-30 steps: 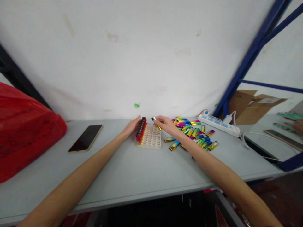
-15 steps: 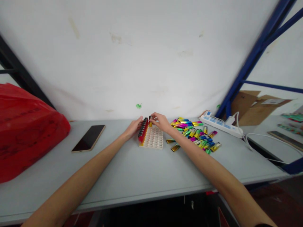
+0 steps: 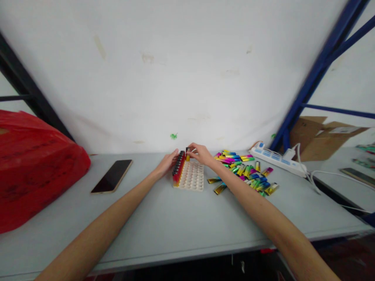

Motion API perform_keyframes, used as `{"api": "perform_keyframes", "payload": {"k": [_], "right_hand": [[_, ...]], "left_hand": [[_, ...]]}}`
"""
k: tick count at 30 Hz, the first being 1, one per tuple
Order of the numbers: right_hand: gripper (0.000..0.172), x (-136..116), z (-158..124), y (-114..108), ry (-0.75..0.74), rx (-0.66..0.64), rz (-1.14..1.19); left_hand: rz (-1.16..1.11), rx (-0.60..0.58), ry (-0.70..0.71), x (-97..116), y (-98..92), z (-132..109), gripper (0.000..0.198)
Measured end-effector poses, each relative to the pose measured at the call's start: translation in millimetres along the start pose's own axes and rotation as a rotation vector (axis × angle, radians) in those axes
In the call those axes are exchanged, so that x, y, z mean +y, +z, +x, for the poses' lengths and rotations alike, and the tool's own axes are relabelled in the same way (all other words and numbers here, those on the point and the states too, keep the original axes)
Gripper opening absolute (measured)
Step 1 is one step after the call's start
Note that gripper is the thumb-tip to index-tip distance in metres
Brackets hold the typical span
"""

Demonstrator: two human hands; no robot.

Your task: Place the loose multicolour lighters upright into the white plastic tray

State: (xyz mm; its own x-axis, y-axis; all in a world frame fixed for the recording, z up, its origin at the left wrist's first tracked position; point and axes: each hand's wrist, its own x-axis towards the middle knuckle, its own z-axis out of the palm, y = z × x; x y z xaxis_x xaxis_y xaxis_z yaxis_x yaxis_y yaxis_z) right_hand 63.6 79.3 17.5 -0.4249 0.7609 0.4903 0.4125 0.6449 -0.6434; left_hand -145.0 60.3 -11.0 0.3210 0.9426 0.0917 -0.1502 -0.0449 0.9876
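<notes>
A white tray with round holes (image 3: 191, 180) lies on the table, and a row of red-and-gold lighters with dark tops (image 3: 177, 171) stands upright along its left side. My right hand (image 3: 199, 153) pinches a gold lighter with a dark top (image 3: 188, 157) upright over the tray's far end, just right of that row. Whether its base sits in a hole, I cannot tell. Against the row's left side rests my left hand (image 3: 167, 163), fingers stretched out and partly hidden by the lighters. Many shiny multicoloured lighters (image 3: 247, 171) lie in a loose heap right of the tray.
A phone (image 3: 113, 176) lies left of the tray, with a red plastic bag (image 3: 38, 168) beyond it. At the back right sit a white power strip (image 3: 278, 159) with cables and an open cardboard box (image 3: 325, 141). A white wall stands behind the table (image 3: 164, 230).
The view has shifted slightly, so everything appears a little lower. My right hand still holds the gold lighter at the tray's far end; my left hand stays beside the row.
</notes>
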Motion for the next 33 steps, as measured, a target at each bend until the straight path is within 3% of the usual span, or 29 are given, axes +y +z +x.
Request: {"api": "perform_keyframes", "payload": {"k": [6, 12, 18, 23, 28, 33], "right_hand": [[0.013, -10.1, -0.5, -3.4, -0.064, -0.033, -0.076], [0.014, -7.0, -4.6, -2.4, 0.02, -0.09, -0.078], [0.011, -3.4, -11.6, -7.5, 0.011, -0.165, -0.127], [0.018, 2.6, -24.7, -53.9, -0.003, -0.082, -0.084], [0.015, 23.2, -56.3, -114.6, 0.093, 0.009, -0.334], [0.015, 45.6, -91.2, -136.9, 0.167, -0.045, -0.603]], "left_hand": [[0.004, -0.023, 0.001, 0.8, -0.3, -0.9, 0.065], [0.024, -0.026, -0.01, 3.7, 1.1, -3.3, 0.067], [0.029, -0.001, -0.013, 2.0, 0.6, -1.7, 0.066], [0.026, 0.003, -0.021, 1.6, 0.4, -1.4, 0.068], [0.034, 0.026, -0.045, 0.2, -1.5, -0.5, 0.07], [0.041, 0.028, -0.058, -0.7, -2.8, 0.6, 0.072]]}}
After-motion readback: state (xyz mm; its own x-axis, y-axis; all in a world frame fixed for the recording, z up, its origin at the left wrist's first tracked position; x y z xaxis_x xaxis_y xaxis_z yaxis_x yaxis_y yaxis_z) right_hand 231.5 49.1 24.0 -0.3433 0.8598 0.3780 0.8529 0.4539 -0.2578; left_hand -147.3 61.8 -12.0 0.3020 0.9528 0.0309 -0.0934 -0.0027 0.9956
